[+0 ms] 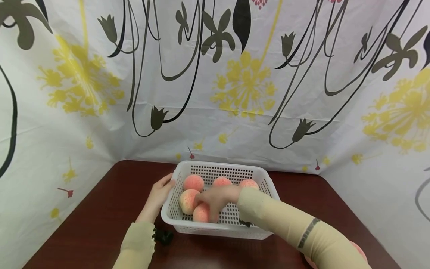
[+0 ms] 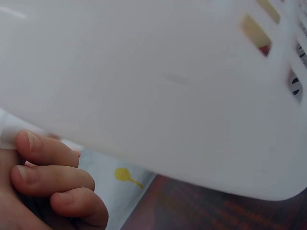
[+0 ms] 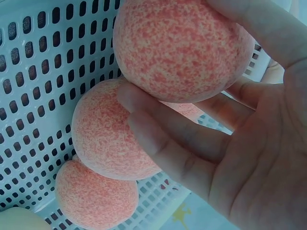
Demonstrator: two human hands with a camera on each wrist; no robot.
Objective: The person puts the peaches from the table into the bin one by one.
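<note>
A white plastic basket (image 1: 220, 231) with perforated walls holds several pinkish-red peaches, among them a peach (image 1: 193, 183) at its back left. My left hand (image 1: 160, 193) grips the basket's left rim; in the left wrist view its fingers (image 2: 57, 179) are curled beside the white wall. Inside the basket, my right hand (image 1: 216, 200) holds a speckled peach (image 3: 184, 48) between thumb and fingers. Two of its fingertips touch a second peach (image 3: 108, 132), and a third peach (image 3: 96, 194) lies just past that one.
The basket stands on a dark red-brown table (image 1: 100, 209). A flower-printed white cloth (image 1: 215, 142) hangs behind and at both sides. Partly hidden by the right sleeve, a pinkish round thing (image 1: 358, 249) shows at the lower right.
</note>
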